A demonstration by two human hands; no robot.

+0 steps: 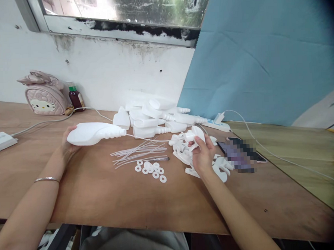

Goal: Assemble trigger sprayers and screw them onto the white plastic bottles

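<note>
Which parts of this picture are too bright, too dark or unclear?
In the head view: the window glares white toward its left; the right corners fall to black; blocky squares partly cover the phones; the piled bottles look washed out against the white wall, though the held bottle stands out.

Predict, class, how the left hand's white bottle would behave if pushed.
The white bottle is probably light: the left hand holds it roughly level by one end. It looks fairly stiff, its long body showing no sag. Set down, its smooth, rounded sides might let it slide or rock.
</note>
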